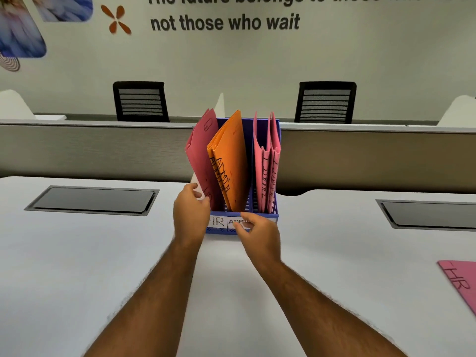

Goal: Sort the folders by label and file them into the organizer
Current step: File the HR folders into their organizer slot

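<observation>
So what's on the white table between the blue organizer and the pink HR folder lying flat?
Nothing: head view shows bare white table between blue organizer and pink HR folder.

Blue organizer [268, 217] holds upright folders — dark pink [202, 153], orange [231, 161], light pink [266, 166]; another pink folder [461, 282] lies flat.

We read "not those who wait" in dark letters on the pale wall [334, 55] at twelve o'clock, beneath a cut-off line beginning "The future belongs to those who". The white paper label strip [221, 221] on the blue plastic organizer [268, 217] says "HR" and a partly covered "ADMI". The upright orange paper folders [231, 161] carry handwritten "ADMIN", and the flat pink paper folder [461, 282] at four o'clock says "HR".
</observation>
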`<control>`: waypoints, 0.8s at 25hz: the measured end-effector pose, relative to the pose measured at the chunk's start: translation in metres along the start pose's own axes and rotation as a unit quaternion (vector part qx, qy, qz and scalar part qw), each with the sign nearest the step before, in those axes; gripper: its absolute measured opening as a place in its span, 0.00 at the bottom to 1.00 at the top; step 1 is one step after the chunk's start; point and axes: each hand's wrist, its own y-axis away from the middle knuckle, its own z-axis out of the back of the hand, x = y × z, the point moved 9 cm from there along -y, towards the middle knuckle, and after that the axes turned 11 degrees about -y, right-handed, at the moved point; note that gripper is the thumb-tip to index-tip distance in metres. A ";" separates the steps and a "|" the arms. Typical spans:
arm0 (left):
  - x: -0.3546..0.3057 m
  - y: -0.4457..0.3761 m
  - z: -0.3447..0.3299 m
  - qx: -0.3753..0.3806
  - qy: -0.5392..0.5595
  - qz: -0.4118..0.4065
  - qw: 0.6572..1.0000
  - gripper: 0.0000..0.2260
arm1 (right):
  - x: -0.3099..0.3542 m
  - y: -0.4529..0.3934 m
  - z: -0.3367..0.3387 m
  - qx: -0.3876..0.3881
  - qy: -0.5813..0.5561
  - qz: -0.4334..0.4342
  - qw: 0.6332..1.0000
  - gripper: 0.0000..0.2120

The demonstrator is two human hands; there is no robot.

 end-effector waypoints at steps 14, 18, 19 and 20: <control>-0.096 0.320 -0.219 0.306 0.012 -0.087 0.948 0.18 | -0.132 0.139 0.301 -0.058 0.027 -0.068 0.996 0.26; -0.168 0.407 -0.289 0.373 0.005 -0.138 0.917 0.18 | -0.193 0.166 0.415 -0.089 0.064 -0.107 0.988 0.25; -0.184 0.427 -0.307 0.389 0.002 -0.145 0.910 0.18 | -0.208 0.172 0.442 -0.096 0.073 -0.117 0.986 0.25; -0.197 0.444 -0.325 0.405 -0.001 -0.146 0.903 0.18 | -0.223 0.176 0.465 -0.101 0.085 -0.127 0.983 0.26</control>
